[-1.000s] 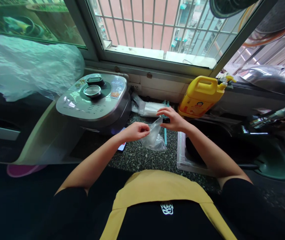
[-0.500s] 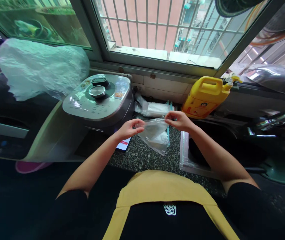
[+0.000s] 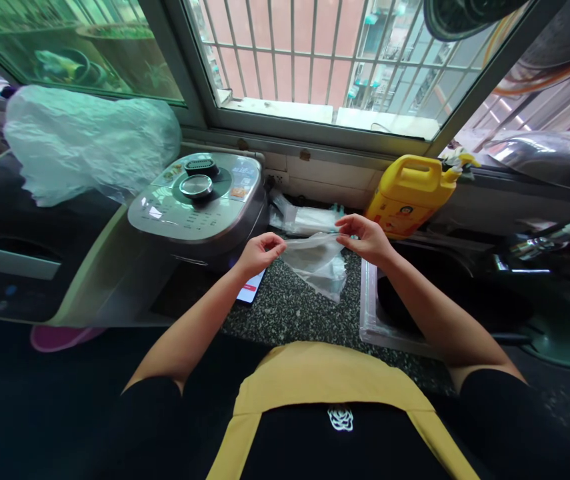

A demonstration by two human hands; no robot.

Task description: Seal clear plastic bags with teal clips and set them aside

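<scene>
A small clear plastic bag (image 3: 315, 263) hangs between my two hands above the speckled countertop (image 3: 289, 307). My left hand (image 3: 263, 253) pinches its left top corner between thumb and fingers. At the other top corner, my right hand (image 3: 362, 237) grips the edge in a pinch. The bag's top edge is stretched across and its lower part droops to a point on the right. Behind it lie more folded clear plastic bags (image 3: 309, 219) by the wall. Partly under my left wrist, a phone (image 3: 249, 288) with a lit screen rests on the counter.
A rice cooker (image 3: 199, 200) stands at the left, beside a large crumpled plastic bag (image 3: 89, 140). At the back right is a yellow jug (image 3: 407, 197) with a handle. The sink (image 3: 369, 313) lies to the right, under my right forearm. A barred window (image 3: 305, 73) is behind.
My left hand has closed its fingers on the bag's corner. My right hand has moved slightly right and up, and the bag's top edge is spread wider.
</scene>
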